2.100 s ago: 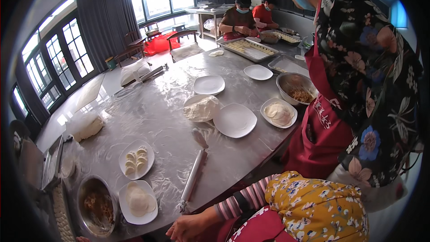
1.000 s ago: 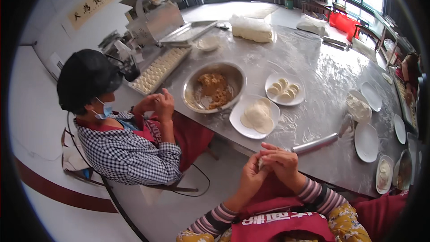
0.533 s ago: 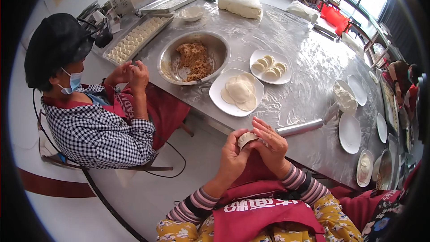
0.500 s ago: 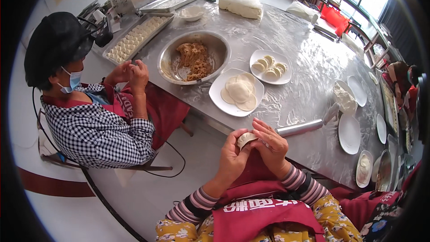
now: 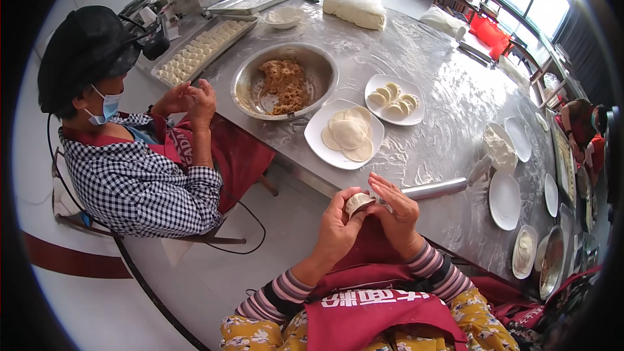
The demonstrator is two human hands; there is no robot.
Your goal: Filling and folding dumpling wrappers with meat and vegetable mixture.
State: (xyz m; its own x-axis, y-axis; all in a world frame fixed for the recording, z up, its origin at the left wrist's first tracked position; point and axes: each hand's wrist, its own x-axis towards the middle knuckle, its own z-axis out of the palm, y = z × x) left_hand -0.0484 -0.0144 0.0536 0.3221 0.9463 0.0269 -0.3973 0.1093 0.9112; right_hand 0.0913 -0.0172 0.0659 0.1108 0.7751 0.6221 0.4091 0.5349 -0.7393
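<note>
This is a food-making workroom: floured metal table, tray of dumplings, steel bowl of filling.

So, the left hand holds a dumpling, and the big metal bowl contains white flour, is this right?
Not flour: the head view shows a brown, crumbly filling in the big metal bowl. The left hand does hold a dumpling.

Left fingers curled, right fingers straighter

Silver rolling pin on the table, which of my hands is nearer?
Your right hand, just beside the left end of the rolling pin; your left hand is farther left, holding a dumpling.
</note>
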